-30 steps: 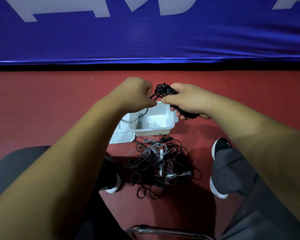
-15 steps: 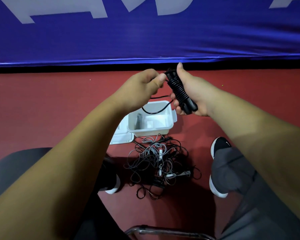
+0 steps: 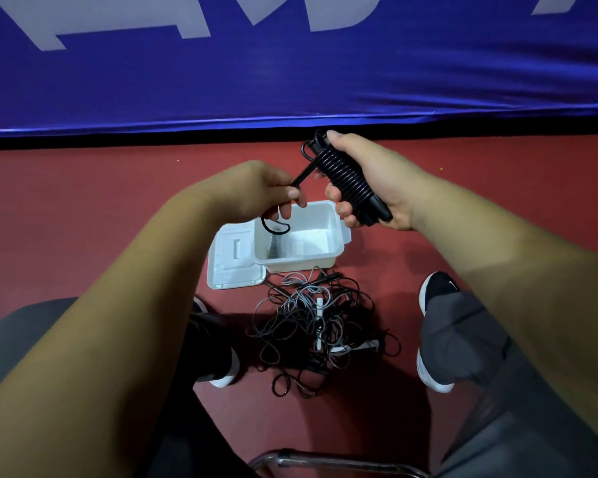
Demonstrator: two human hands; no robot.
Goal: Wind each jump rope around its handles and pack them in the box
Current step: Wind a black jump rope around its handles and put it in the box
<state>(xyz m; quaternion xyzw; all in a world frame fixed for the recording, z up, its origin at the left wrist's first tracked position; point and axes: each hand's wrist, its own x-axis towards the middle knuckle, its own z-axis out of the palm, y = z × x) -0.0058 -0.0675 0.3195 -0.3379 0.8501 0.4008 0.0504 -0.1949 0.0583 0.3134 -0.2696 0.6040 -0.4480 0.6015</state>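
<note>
A: Head view: state of right hand [image 3: 377, 181]?
B: Curled round black jump rope [image 3: 346, 177], coiled tight on its handles; held above and beyond the open white box [image 3: 304, 263], toward its right corner.
A: And left hand [image 3: 256, 191]?
B: Pinching the rope's loose end above the box's far left rim; tail loop dangling over the opening.
A: Around the box?
B: Lid [image 3: 232, 270] flat at its left side; tangle of ropes [image 3: 318, 326] just nearer, on red floor [image 3: 83, 208].
</note>
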